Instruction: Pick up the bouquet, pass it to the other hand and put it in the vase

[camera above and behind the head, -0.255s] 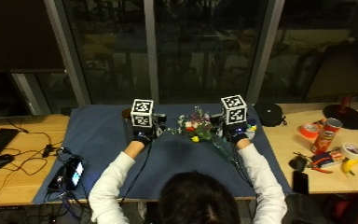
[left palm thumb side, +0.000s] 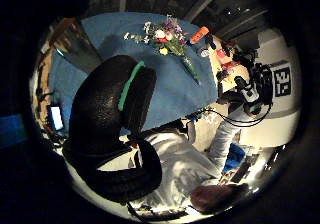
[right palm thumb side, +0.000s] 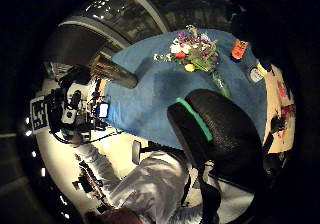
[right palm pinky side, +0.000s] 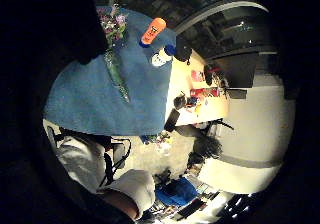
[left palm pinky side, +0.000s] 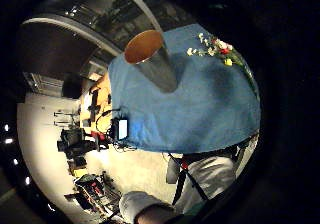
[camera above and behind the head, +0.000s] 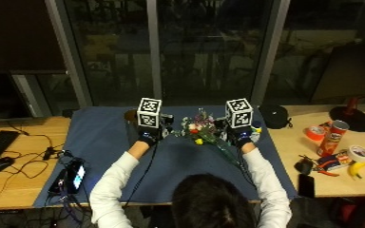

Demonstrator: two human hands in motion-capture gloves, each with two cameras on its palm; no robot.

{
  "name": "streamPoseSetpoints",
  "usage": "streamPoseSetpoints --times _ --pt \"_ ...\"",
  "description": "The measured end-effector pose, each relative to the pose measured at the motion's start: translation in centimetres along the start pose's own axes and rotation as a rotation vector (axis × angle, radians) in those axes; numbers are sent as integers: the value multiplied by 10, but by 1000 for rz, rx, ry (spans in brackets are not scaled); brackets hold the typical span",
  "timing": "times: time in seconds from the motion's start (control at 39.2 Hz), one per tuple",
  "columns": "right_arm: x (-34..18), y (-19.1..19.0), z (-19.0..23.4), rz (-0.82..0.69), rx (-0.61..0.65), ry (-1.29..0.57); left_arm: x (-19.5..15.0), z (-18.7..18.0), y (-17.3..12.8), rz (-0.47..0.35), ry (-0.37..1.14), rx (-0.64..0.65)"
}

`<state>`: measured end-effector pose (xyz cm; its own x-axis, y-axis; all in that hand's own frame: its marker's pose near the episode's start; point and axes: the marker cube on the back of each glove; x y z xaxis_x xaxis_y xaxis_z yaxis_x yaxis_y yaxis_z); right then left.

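With the bouquet [camera above and behind the head: 203, 134] lying on the blue cloth [camera above and behind the head: 106, 142] between my empty left hand [camera above and behind the head: 148, 136] and right hand [camera above and behind the head: 238, 137], fingers loosely curled, a careless grab could crush blooms or knock the vase [left palm pinky side: 150, 59] beyond my left hand.

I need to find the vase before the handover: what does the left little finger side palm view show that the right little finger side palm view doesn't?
Only the left view shows the vase, standing upright on the blue cloth with its mouth open.

Only the right view shows the orange can and a white bottle near the cloth's edge.

Both show the bouquet lying flat on the cloth, with no hand on it.
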<state>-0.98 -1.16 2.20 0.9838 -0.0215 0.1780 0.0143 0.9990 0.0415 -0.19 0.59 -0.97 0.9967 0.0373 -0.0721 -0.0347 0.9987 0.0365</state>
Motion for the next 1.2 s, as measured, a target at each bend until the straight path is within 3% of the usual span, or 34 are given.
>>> streamPoseSetpoints --times 0.08,0.38,0.61,0.82,0.97,1.02,1.1,1.12,1.2 --pt "3 12 -17 -13 -24 113 20 -11 -2 48 -81 -24" --pt "18 34 -28 31 -32 141 35 7 -6 114 -34 -55" --pt "38 42 -51 147 -60 68 70 7 -7 210 3 -18" --pt "71 18 -49 337 -89 -7 86 15 0 264 -12 -12" --pt "105 -15 -9 466 -178 -113 90 30 15 317 -89 -57" --pt "110 -20 14 532 -293 -156 91 35 20 328 -99 -56" --pt "113 -18 55 613 -561 -251 90 45 24 335 -115 -62" --pt "116 -21 70 624 -586 -267 89 48 25 336 -120 -65" --pt "129 -41 109 582 -422 -253 86 53 27 336 -132 -71"
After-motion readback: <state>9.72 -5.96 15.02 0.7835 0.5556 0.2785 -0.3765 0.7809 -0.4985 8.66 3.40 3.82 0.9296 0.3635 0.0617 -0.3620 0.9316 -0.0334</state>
